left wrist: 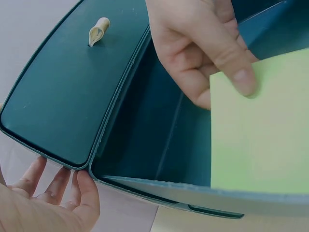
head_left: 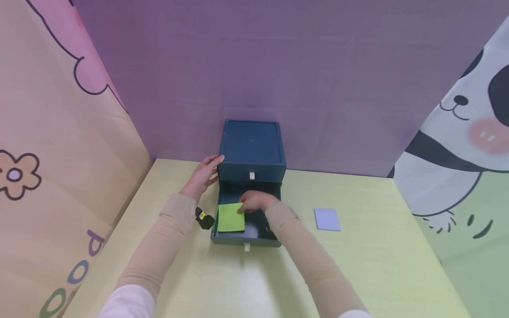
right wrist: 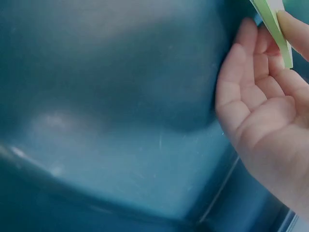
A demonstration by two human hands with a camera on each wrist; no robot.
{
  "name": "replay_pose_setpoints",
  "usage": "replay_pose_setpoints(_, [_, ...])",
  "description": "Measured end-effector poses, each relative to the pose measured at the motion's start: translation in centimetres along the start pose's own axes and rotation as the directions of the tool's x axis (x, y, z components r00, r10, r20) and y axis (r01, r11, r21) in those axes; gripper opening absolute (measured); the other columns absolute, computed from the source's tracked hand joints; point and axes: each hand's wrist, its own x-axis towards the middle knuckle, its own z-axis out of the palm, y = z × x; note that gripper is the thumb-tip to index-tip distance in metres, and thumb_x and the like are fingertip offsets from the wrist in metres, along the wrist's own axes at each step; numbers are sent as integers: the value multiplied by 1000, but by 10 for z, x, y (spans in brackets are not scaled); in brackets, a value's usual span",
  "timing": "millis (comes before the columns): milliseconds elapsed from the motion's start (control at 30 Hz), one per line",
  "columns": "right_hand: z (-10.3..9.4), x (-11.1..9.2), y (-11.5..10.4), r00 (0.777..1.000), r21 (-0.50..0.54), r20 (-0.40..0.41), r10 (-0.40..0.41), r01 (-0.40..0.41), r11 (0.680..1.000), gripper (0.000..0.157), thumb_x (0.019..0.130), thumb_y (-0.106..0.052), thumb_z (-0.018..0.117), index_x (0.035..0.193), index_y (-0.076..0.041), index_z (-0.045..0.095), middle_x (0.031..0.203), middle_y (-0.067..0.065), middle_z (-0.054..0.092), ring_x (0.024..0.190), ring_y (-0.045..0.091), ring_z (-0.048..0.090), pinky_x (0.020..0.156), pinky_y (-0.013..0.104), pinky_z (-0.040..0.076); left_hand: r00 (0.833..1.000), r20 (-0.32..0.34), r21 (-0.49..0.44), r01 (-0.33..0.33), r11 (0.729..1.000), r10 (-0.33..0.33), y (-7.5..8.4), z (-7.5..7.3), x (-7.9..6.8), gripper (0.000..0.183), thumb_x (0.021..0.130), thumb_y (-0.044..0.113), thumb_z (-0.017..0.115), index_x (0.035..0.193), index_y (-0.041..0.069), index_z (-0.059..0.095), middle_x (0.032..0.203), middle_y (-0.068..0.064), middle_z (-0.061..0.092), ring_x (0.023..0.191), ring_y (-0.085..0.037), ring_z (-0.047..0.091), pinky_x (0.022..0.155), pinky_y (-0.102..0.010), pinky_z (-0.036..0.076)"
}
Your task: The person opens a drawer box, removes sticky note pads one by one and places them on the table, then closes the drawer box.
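Observation:
My right hand (head_left: pixel 256 201) is inside the pulled-out lower drawer (head_left: pixel 228 241) of a dark blue two-drawer box (head_left: pixel 252 143). Between thumb and fingers it pinches the edge of a green sticky note pad (head_left: pixel 230 218); the pad's thin layered side (right wrist: pixel 273 26) shows in the right wrist view. The pad is at the drawer's left side. My left hand (head_left: pixel 204 174) rests its fingertips against the left side of the box, at the closed upper drawer (left wrist: pixel 72 87), with fingers extended. Its palm holds nothing.
A lilac sticky note pad (head_left: pixel 327 219) lies on the pale table (head_left: pixel 366 247) to the right of the box. A small black object with a yellow mark (head_left: pixel 205 219) shows beside the left wrist. Behind the box hangs a purple cloth (head_left: pixel 254 66).

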Motion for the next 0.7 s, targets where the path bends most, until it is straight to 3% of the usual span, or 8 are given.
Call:
replay_pose_setpoints(133, [-2, -1, 1, 995, 232, -4, 104, -100, 968, 20, 84, -9, 66, 101, 2, 63, 91, 4, 61, 82, 14, 58, 84, 30, 55, 1000, -8, -4, 4, 1000, -4, 1, 1, 0, 63, 94, 37, 57, 146, 11, 32, 154, -9, 28, 140, -34, 25, 113, -46, 29])
replay_pose_setpoints(267, [-5, 0, 2, 981, 354, -3, 193, -180, 918, 25, 83, -10, 67, 105, 1, 61, 103, 9, 64, 94, 20, 62, 89, 33, 53, 1000, -20, -4, 8, 1000, -9, 0, 2, 2, 63, 94, 37, 57, 146, 11, 33, 153, -9, 29, 140, -34, 26, 113, -46, 30])
replay_pose_setpoints(400, [-9, 2, 6, 973, 431, 33, 228, -220, 875, 35, 84, -12, 67, 116, 2, 60, 124, 18, 61, 115, 28, 58, 96, 36, 49, 1000, -20, -9, 12, 1000, -12, 0, 1, 3, 63, 94, 37, 57, 146, 12, 33, 154, -8, 28, 140, -33, 26, 113, -46, 29])
replay_pose_setpoints(533, [-11, -1, 7, 966, 491, 55, 252, -246, 836, 42, 87, -15, 66, 123, 4, 57, 134, 19, 54, 125, 30, 51, 103, 37, 44, 1000, -15, -6, 8, 1000, -8, -1, 0, 5, 64, 94, 38, 57, 147, 12, 32, 154, -9, 28, 139, -33, 27, 113, -45, 29])
replay_pose_setpoints(700, [-13, -8, 5, 967, 471, 39, 253, -241, 848, 37, 89, -17, 65, 119, 4, 60, 128, 18, 59, 121, 29, 55, 102, 38, 45, 1000, -9, 4, 12, 1000, -12, -1, -1, 4, 64, 94, 38, 56, 147, 12, 32, 154, -9, 28, 140, -33, 27, 113, -45, 29])
